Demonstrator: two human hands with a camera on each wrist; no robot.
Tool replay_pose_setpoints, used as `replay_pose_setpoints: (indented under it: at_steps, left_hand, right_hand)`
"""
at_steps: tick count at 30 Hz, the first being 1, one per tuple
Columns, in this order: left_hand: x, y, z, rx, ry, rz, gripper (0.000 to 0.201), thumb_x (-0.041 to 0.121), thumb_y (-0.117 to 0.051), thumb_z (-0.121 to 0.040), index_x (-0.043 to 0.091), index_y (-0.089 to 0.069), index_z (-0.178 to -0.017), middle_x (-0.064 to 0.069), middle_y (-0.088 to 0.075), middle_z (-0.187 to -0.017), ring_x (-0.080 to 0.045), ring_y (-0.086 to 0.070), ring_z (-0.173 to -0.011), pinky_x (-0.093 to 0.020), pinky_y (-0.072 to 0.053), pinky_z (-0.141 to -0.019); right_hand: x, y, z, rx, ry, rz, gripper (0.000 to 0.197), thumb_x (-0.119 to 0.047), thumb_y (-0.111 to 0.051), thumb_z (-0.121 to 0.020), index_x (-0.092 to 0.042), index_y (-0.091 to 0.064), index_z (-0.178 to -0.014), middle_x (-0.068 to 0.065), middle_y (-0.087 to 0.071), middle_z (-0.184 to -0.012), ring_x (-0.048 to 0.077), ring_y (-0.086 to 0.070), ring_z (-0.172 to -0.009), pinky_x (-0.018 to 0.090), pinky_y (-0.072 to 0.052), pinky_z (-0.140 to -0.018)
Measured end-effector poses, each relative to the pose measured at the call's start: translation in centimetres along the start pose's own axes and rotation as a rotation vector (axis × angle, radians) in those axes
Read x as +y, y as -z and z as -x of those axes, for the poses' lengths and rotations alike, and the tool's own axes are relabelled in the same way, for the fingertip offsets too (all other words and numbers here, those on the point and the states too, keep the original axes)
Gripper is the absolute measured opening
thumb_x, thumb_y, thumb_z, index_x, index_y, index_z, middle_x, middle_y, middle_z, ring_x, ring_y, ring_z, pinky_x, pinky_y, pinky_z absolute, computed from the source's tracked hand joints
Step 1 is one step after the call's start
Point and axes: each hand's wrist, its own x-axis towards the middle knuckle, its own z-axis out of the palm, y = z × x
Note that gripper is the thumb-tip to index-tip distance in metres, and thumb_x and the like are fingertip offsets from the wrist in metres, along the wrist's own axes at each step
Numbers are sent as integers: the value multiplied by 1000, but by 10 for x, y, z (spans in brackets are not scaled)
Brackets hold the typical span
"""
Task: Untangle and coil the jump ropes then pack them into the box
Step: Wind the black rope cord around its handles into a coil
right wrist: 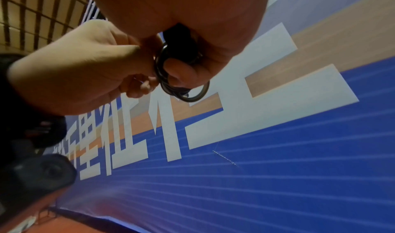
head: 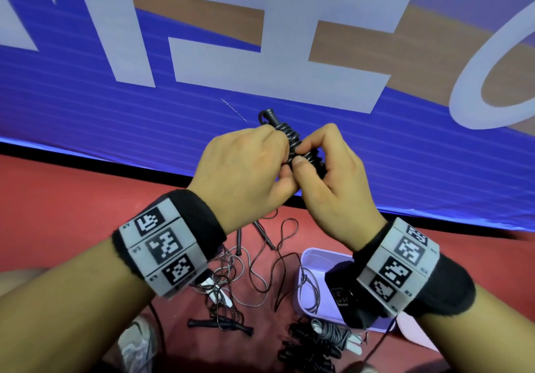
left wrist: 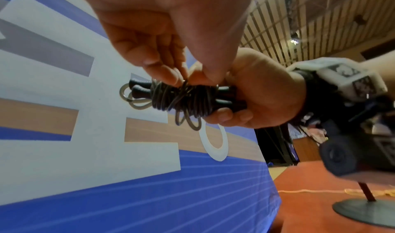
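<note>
Banner in blue with big pale lettering fills the background, above red floor. Lower down sits a lilac box, one cord trailing over its rim, with loose tangled ropes to its left and two finished bundles just before it. Raised above all this, a black jump rope, wound round its paired handles, is gripped by the right hand; the left hand pinches the last turns. Coiling looks nearly finished: the loose end likely needs tucking, then lowering into the box.
</note>
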Motion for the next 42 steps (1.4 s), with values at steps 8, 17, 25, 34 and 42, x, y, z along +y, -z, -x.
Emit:
replay_pose_setpoints:
  at_steps: [8, 17, 25, 34, 42]
  left_hand:
    - [-3, -1, 2, 18, 63, 267, 16, 27, -51, -75, 12, -51, -80, 3, -53, -72, -12, -48, -57, -34, -45, -55]
    - [-3, -8, 10, -1, 72, 400, 18, 34, -65, -84, 18, -56, -87, 10, -50, -85, -9, -52, -76, -28, -45, -64]
    - [-7, 2, 1, 81, 142, 767, 6, 17, -62, -90, 15, -61, -85, 0, -58, -97, -11, -58, -93, -24, -49, -77]
    - [0, 11, 2, -8, 426, 1335, 9, 15, -51, -93, 11, -52, -85, -7, -73, -109, -23, -68, -108, -35, -54, -93]
    - [4, 14, 4, 54, 529, 1315, 24, 17, -62, -86, 5, -48, -71, -7, -68, -90, -22, -68, -91, -36, -56, -90]
  right_hand:
    - [0, 5, -9, 39, -279, -376, 5, -23, -46, -80, -28, -45, -82, -3, -50, -61, 24, -43, -47, 29, -35, -44]
    - [3, 9, -7, -34, -245, -382, 12, -28, -53, -85, -34, -43, -82, 12, -63, -71, 25, -46, -47, 25, -34, -45]
    - [6, 20, -13, 4, -461, -596, 14, -18, -54, -99, -19, -43, -91, 18, -62, -83, 23, -55, -44, 23, -36, -38]
    - [5, 19, -14, 11, -526, -733, 11, -15, -43, -104, -17, -49, -96, 9, -68, -85, 25, -58, -52, 29, -40, -45]
    - [11, 14, -6, -55, -356, -382, 57, -26, -91, -57, -38, -50, -95, 1, -62, -112, 20, -59, -79, 32, -44, -68]
